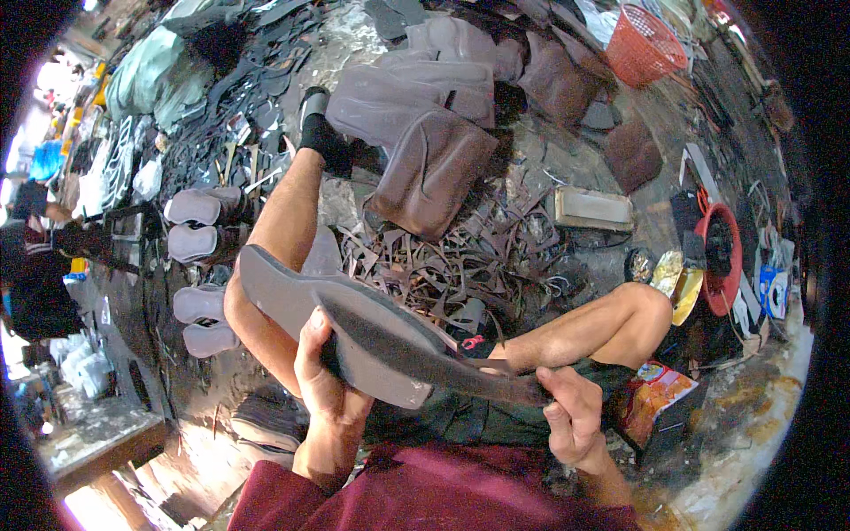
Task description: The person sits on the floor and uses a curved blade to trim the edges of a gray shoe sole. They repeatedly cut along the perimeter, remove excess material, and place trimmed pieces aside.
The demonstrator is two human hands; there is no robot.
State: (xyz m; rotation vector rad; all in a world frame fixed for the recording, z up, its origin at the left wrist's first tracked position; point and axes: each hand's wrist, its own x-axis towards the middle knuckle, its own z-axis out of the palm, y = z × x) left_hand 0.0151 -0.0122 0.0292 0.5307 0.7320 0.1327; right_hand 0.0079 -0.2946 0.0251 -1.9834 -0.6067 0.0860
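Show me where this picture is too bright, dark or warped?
Head view: glare whitens the left rim and patches below the wooden bench; head view: corners are black, and the wide lens frames everything in a bulging curve; head view: the gray piece, left hand and right hand remain distinguishable.

No lettering, number or sign can be read with certainty. Coloured print is seen on an orange-and-red packet (660, 394) at the lower right and on a blue-and-white packet (776, 288) farther right, but no words can be made out.
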